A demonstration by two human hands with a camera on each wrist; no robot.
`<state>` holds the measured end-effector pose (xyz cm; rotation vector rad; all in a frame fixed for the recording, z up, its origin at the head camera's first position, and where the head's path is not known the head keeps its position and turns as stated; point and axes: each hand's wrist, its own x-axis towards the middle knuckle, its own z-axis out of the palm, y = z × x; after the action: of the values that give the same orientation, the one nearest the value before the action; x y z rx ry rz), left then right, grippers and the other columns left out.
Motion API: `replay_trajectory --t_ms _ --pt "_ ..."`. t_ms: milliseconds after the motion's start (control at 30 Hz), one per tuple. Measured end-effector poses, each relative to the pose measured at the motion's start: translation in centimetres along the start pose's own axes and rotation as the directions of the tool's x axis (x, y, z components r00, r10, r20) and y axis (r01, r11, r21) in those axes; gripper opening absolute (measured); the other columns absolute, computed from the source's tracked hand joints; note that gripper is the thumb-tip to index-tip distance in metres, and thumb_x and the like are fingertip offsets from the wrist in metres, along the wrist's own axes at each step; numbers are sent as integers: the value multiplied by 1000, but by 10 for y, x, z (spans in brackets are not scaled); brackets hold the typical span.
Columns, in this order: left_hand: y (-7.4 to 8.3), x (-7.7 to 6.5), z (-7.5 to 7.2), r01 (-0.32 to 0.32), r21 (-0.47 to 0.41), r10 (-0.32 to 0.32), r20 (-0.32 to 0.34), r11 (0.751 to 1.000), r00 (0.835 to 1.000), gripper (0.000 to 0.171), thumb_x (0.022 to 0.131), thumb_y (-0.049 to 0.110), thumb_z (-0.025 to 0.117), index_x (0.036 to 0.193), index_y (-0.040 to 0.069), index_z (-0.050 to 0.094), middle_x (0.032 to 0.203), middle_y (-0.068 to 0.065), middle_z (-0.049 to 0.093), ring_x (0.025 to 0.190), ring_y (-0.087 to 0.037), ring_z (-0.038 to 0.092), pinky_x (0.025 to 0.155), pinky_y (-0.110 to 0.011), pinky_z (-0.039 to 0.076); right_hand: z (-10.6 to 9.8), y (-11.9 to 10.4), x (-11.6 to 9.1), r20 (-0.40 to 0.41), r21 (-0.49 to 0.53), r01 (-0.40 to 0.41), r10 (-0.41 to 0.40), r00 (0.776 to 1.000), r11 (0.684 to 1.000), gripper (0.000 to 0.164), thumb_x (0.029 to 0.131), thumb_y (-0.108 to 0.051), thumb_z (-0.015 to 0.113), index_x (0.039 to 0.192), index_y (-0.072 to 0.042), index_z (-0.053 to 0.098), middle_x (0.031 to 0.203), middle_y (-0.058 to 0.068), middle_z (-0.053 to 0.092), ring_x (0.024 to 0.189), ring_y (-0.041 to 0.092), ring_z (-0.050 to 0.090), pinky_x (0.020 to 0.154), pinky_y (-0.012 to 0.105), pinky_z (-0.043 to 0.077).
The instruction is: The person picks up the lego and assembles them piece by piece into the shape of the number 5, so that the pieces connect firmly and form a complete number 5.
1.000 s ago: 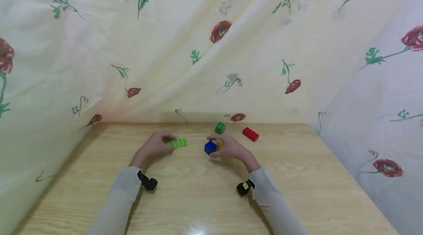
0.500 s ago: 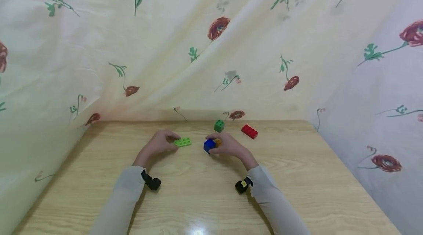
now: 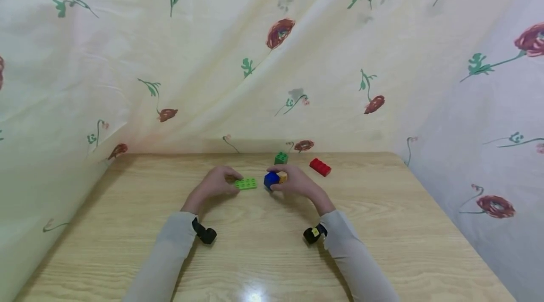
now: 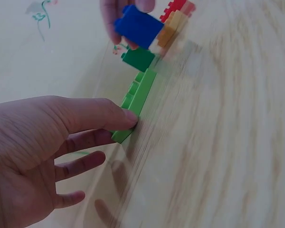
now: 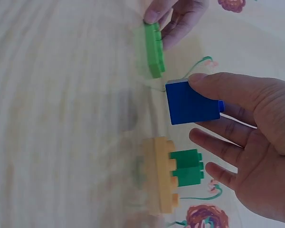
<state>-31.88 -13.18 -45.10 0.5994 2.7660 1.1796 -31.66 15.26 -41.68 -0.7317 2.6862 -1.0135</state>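
In the head view, I'm seeing the left hand (image 3: 216,182) pinching the left end of a light green studded brick (image 3: 246,183) at the wooden table (image 3: 263,231). Near its right, the right hand (image 3: 295,181) is grasping a blue brick (image 3: 270,180); an orange brick (image 3: 282,177) is showing just right of it. Farther off, a dark green brick (image 3: 281,157) is sitting, with a red brick (image 3: 320,167) lying far right. In the left wrist view, the thumb is pressing the light green brick, two fingers extending clear. In the right wrist view, the thumb is clamping the blue brick, two fingers staying free of it.
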Motion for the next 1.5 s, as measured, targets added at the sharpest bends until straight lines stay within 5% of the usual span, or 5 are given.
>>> replay_trajectory --t_ms 600,1000,1500 --pt "20 11 20 -15 30 15 24 999 1000 36 80 12 85 115 10 77 116 -5 76 115 -25 66 102 -46 50 -8 -10 -1 -107 15 81 -79 991 997 50 92 -19 77 138 -7 61 137 17 63 129 39 57 106 58 47" --pt "21 16 24 -55 124 53 18 991 998 32 78 18 87 109 16 80 117 -3 73 114 -26 58 102 -48 43 -7 -15 9 -138 -113 98 -114 984 989 40 92 -28 77 127 -11 67 114 8 72 108 28 65 87 41 54" --pt "23 15 22 -82 183 78 30 980 997 29 81 23 85 109 19 80 119 -3 71 115 -26 50 103 -51 36 7 -4 12 -148 -90 99 -112 983 991 38 93 -25 77 127 -11 67 115 9 72 106 25 65 91 43 56"
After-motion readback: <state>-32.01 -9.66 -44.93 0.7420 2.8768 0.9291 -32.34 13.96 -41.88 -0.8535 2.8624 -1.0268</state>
